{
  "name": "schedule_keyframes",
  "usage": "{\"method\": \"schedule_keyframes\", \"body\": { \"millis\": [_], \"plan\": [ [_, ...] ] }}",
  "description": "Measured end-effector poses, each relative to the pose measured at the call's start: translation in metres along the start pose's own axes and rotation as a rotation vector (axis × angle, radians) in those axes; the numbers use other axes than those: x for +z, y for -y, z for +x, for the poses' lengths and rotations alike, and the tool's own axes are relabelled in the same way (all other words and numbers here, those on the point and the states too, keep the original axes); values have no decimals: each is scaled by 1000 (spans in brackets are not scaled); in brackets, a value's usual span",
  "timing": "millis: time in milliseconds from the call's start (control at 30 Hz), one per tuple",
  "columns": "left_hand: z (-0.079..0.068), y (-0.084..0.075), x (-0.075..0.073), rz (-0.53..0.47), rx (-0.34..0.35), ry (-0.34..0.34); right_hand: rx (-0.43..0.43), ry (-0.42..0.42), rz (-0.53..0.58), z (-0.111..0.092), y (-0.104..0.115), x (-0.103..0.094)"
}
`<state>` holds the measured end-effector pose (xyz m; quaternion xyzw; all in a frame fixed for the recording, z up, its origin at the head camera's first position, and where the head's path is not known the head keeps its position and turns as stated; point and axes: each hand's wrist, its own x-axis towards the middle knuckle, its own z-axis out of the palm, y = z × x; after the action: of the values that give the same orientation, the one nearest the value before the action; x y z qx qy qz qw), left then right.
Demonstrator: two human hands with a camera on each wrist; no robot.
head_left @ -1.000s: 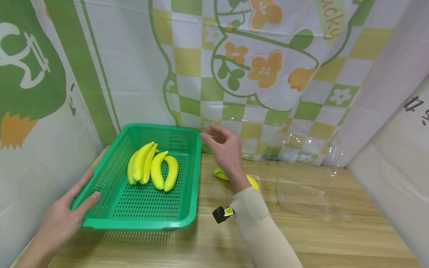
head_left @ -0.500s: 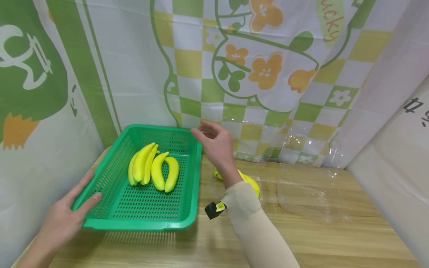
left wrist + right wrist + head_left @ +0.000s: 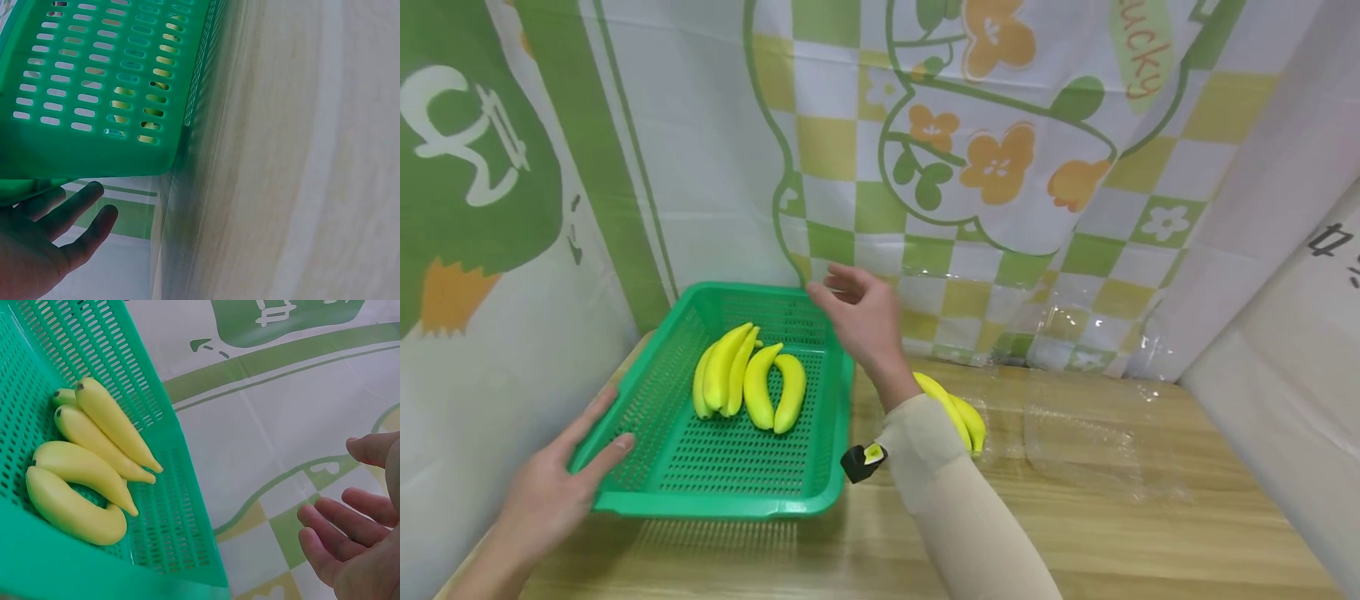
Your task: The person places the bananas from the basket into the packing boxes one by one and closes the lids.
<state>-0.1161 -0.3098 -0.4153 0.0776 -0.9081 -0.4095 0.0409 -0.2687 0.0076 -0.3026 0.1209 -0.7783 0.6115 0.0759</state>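
My left hand grips the left rim of a green plastic basket, thumb over the rim and the other fingers outside. Below the rim, the left wrist view shows several fingers spread against no surface. Inside the basket lie several yellow bananas, three in a cluster and two curving toward each other. My right hand holds nothing; it hovers by the far right corner of the basket, fingers loosely bent. Behind my right forearm, more bananas lie on the table, partly hidden.
Clear plastic packaging lies on the wooden table at right, with more leaning by the back curtain. A pale side wall bounds the right. A small black device is strapped at my right wrist.
My right hand has moved left, from beside the basket to its far right corner, showing more of the bananas on the table. My left hand keeps its grip on the rim.
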Motion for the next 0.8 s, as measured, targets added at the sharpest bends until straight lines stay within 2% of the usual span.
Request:
{"method": "schedule_keyframes", "body": {
  "millis": [233,800],
  "plan": [
    [0,1,1,-18,-7,-2,-18,2,14,3,2,11],
    [-1,-1,0,-26,-4,13,20,10,-8,11,8,32]
  ]
}}
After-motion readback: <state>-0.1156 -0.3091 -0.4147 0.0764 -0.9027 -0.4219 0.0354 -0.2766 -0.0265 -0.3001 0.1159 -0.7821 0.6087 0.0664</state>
